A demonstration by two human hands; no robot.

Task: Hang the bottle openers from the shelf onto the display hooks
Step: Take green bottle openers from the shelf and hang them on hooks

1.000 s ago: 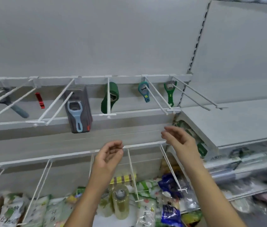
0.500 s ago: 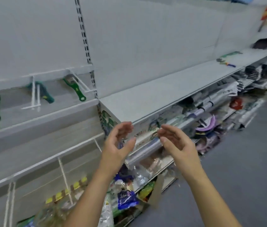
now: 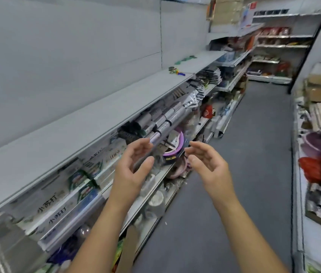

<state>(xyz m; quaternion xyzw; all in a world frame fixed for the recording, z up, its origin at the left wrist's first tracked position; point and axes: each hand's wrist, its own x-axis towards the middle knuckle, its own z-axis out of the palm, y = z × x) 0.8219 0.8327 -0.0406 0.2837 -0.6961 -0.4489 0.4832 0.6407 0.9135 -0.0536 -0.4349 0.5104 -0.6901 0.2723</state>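
Curling loosely round nothing, the fingers (image 3: 141,144) of the left hand (image 3: 133,168) and right hand (image 3: 208,162) hover side by side over the aisle (image 3: 244,146). Far along the grey shelf (image 3: 96,119) lies a small cluster of what look like bottle openers (image 3: 176,70), well apart from both hands. Those seem left to fetch and hang; no display hooks are in view.

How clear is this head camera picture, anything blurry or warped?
Head view: the left hand and right hand are fairly sharp; the goods on the right-hand rack are smeared at the frame edge; the wide lens tilts and stretches the grey shelf; the small coloured items far along it are too soft to identify; lighting is even, no strong glare.
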